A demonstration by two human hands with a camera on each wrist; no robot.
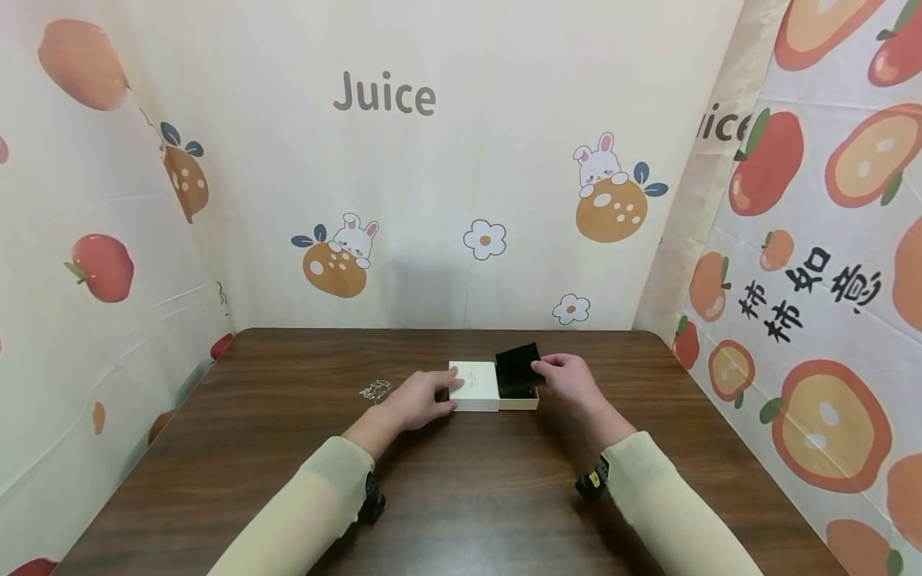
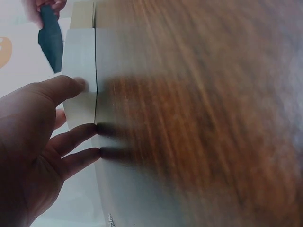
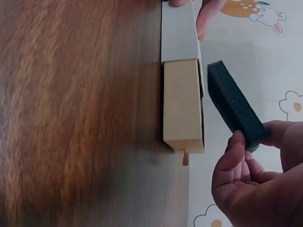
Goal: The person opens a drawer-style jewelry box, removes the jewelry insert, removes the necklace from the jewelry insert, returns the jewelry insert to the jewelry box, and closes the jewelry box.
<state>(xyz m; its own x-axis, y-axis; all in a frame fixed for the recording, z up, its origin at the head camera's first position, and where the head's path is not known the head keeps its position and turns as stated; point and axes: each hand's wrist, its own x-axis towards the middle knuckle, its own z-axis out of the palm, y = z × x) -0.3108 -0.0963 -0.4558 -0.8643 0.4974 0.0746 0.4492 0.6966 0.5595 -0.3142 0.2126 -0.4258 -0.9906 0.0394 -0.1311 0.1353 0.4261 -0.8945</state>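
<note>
A white cardboard box sleeve (image 1: 474, 386) lies on the table, its cream inner drawer (image 1: 519, 404) slid partly out to the right. My left hand (image 1: 418, 400) grips the sleeve's left end between thumb and fingers. Above the drawer, my right hand (image 1: 571, 379) pinches a black foam pad (image 1: 517, 366) by its right edge. In the right wrist view the thick pad (image 3: 236, 104) is tilted and held apart from the drawer, which has a small brown ribbon tab (image 3: 185, 157) at its end. The drawer's inside is mostly hidden by the pad.
A small silver chain (image 1: 375, 390) lies on the brown wooden table (image 1: 461, 496), left of the box and near my left hand. Fruit-printed curtains (image 1: 461, 184) rise behind the table and at both sides.
</note>
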